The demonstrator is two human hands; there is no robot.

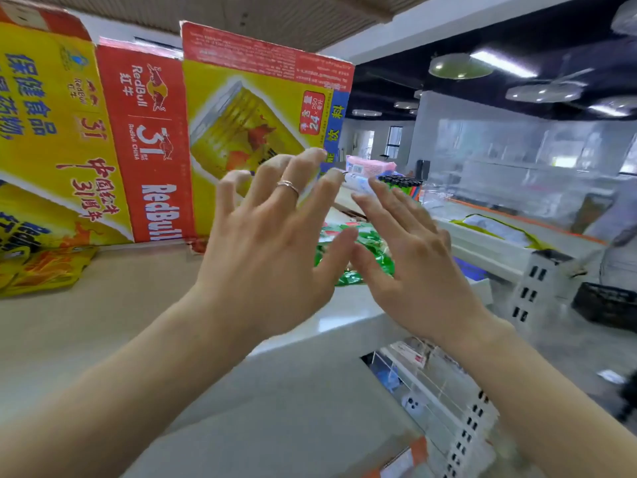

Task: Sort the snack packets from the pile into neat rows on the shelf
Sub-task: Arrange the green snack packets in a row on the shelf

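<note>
Left hand (269, 236) and right hand (413, 257) hover with fingers spread, gripping nothing, above green snack packets (374, 244) on the shelf (103, 322). Red Bull carton (155, 132) at 10 o'clock, contents hidden; yellow packets (44, 270) at 9 o'clock.

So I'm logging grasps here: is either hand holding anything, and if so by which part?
Nothing is held. The left hand and right hand are open, fingers spread, above the green crinkly plastic snack packets.

One left hand (272, 243), one right hand (413, 267), one ring (289, 186), one pink pack (370, 165).
</note>
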